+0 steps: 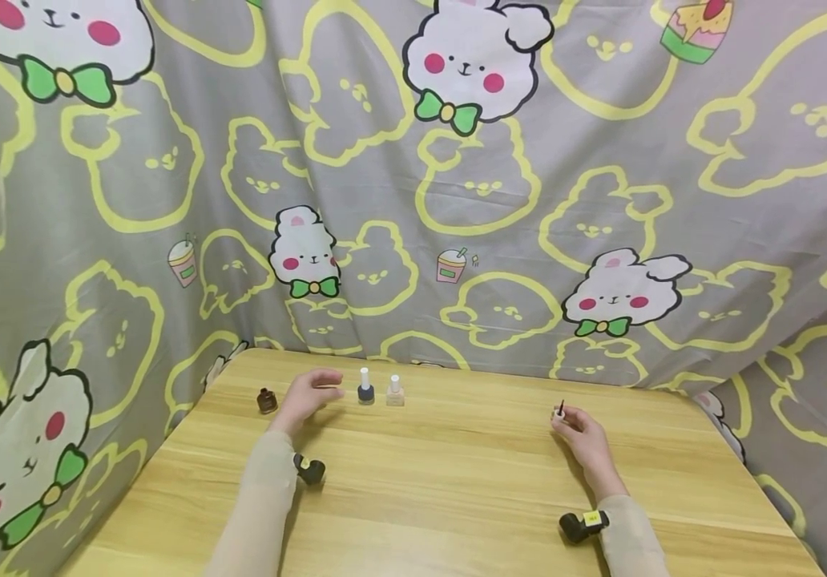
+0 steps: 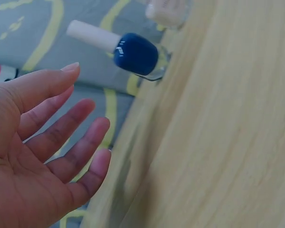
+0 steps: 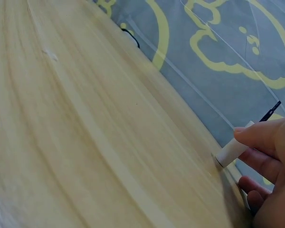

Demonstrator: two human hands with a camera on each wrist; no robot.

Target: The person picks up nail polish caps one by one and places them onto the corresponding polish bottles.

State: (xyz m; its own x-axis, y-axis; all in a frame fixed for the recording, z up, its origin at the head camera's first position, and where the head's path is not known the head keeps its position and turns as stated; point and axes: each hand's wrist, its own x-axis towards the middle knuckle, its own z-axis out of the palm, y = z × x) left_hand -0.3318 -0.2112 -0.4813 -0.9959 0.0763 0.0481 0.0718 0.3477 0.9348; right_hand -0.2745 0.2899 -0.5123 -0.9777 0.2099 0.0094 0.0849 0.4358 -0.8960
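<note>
My right hand pinches a white nail polish cap between thumb and fingers, low over the table's right side. Its dark brush points up and away, and the cap's closed end is at the tabletop. Fingers loosely spread, my left hand is empty beside a blue nail polish bottle that stands upright with its white cap on. Just right of that bottle is a pale, clear-looking nail polish bottle, also capped. Left of my left hand stands a dark brown nail polish bottle without its cap.
The wooden table reaches back to a grey curtain with yellow outlines and white cartoon animals. The curtain also hangs along the left and right sides. Black cameras are strapped to both wrists.
</note>
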